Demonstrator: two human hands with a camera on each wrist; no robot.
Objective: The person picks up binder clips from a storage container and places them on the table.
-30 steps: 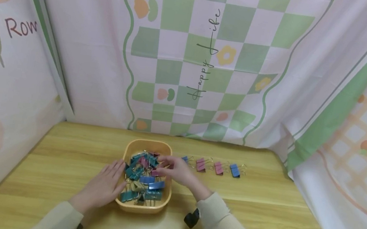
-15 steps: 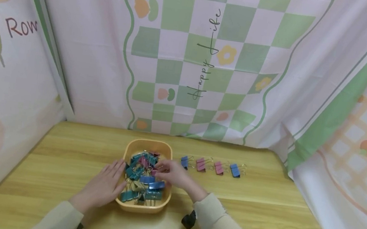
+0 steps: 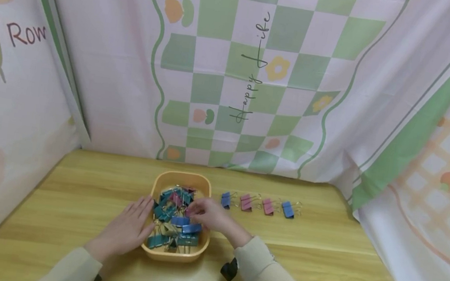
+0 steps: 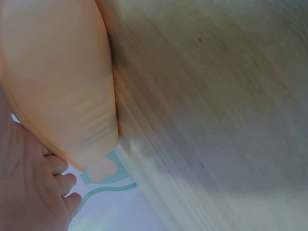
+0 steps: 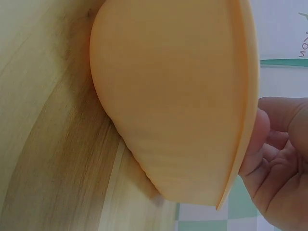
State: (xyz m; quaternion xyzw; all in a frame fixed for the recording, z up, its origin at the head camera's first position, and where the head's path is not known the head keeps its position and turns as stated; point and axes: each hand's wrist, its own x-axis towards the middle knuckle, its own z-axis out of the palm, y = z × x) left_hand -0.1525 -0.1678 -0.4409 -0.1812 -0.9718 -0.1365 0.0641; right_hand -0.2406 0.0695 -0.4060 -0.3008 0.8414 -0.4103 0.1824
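Note:
An orange plastic basket (image 3: 173, 257) holds a heap of binder clips in teal, blue, pink and gold. My left hand (image 3: 128, 225) rests along the basket's left rim with its fingers straight; in the left wrist view the fingertips of this hand (image 4: 33, 183) show at the rim. My right hand (image 3: 215, 217) reaches over the right rim, its curled fingers and thumb at a pink binder clip (image 3: 189, 210), which they appear to pinch. The right wrist view shows curled fingers of this hand (image 5: 276, 149) behind the basket wall (image 5: 173, 96); the clip is hidden there.
To the right of the basket, a row of binder clips lies on the wooden table (image 3: 319, 267): a blue clip (image 3: 226, 200), a pink clip (image 3: 246, 202), another pink clip (image 3: 268, 206) and a blue clip (image 3: 288, 209). A patterned curtain (image 3: 248, 91) hangs behind the table.
My right hand has moved slightly down and its fingers have closed in at the pink clip. The leftmost blue clip in the row has come into fuller view. My left hand stays put.

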